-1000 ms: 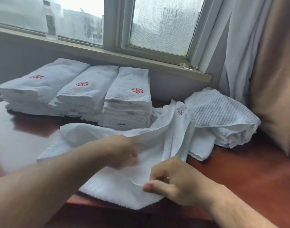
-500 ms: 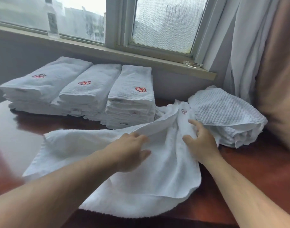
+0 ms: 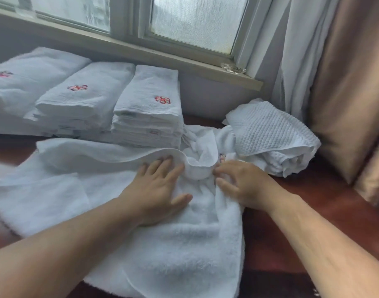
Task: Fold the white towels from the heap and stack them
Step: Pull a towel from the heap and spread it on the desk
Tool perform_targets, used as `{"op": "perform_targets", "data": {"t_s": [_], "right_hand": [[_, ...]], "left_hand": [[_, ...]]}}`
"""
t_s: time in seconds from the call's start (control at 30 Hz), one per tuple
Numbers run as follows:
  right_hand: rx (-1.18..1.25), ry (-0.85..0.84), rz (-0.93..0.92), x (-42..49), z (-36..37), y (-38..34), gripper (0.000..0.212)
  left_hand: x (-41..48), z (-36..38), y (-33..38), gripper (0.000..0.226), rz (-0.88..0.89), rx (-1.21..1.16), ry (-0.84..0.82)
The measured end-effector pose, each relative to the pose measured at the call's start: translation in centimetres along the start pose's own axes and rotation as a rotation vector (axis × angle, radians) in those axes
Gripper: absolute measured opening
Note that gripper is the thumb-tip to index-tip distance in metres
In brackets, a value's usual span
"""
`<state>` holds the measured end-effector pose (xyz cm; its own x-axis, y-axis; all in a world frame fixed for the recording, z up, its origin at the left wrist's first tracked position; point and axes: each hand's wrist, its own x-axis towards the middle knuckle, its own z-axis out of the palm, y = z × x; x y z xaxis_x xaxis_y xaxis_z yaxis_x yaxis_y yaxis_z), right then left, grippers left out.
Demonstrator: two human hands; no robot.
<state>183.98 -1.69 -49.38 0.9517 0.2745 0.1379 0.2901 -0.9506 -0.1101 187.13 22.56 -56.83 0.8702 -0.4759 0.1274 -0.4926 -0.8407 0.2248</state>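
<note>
A white towel (image 3: 169,250) lies spread and rumpled across the dark wooden table (image 3: 334,229). My left hand (image 3: 160,190) rests flat on it with straight fingers, just below a raised fold. My right hand (image 3: 242,183) grips the bunched right edge of the same towel, fingers curled into the cloth. Behind the hands, the towel's far corner is crumpled and shows a bit of red embroidery. The heap's waffle-textured towel (image 3: 270,136) lies at the right. Three stacks of folded towels (image 3: 147,112) with red flower emblems stand along the back.
A window sill (image 3: 141,54) runs behind the stacks, with a small clear object (image 3: 232,67) on it. A white curtain (image 3: 291,50) and a tan drape (image 3: 345,93) hang at the right, close to the heap. The table's front edge is near my arms.
My right hand went from the towel's near edge up to its right side by the heap and now grips bunched cloth. My left hand moved forward and flattened on the towel.
</note>
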Motion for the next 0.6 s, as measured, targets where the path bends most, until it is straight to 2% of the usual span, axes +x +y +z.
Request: {"op": "perform_targets", "data": {"t_s": [0.13, 0.23, 0.27, 0.3, 0.37, 0.4, 0.43, 0.5, 0.57, 0.6], "right_hand": [[-0.282, 0.012, 0.149, -1.1, 0.6, 1.8, 0.035], [-0.517, -0.066, 0.142, -2.8, 0.7, 2.3, 0.034], [-0.557, -0.036, 0.095, -3.3, 0.8, 2.4, 0.033], [-0.581, 0.014, 0.044, -3.7, 0.5, 2.7, 0.033], [-0.553, 0.143, -0.074, -4.2, -0.3, 3.2, 0.031], [-0.521, 0.143, -0.138, -4.4, -0.8, 3.3, 0.029], [-0.527, 0.093, -0.211, -4.6, -1.1, 3.3, 0.03], [-0.602, -0.146, -0.229, -4.8, -1.4, 3.4, 0.044], [-0.606, -0.374, -0.033, -5.1, -1.9, 3.8, 0.053], [-0.565, -0.422, 0.093, -5.1, -2.3, 4.1, 0.05]], "left_hand": [[-0.6, -0.8, -1.1, 0.074, 0.094, 0.04, -0.021], [-0.3, -1.4, 0.0, 0.049, 0.358, 0.042, 0.053], [-0.2, -1.5, 0.7, 0.042, 0.396, 0.019, 0.052], [-0.1, -1.5, 1.4, 0.038, 0.381, -0.015, 0.044], [0.4, -1.2, 2.9, 0.036, 0.241, -0.087, 0.013], [0.8, -1.0, 3.5, 0.039, 0.155, -0.118, -0.008], [1.2, -0.7, 4.1, 0.042, 0.084, -0.138, -0.025], [1.5, 0.0, 4.8, 0.046, 0.026, -0.127, -0.041], [1.2, 0.9, 4.9, 0.064, 0.04, -0.082, -0.036], [1.0, 1.1, 4.8, 0.073, 0.052, -0.063, -0.031]]}}
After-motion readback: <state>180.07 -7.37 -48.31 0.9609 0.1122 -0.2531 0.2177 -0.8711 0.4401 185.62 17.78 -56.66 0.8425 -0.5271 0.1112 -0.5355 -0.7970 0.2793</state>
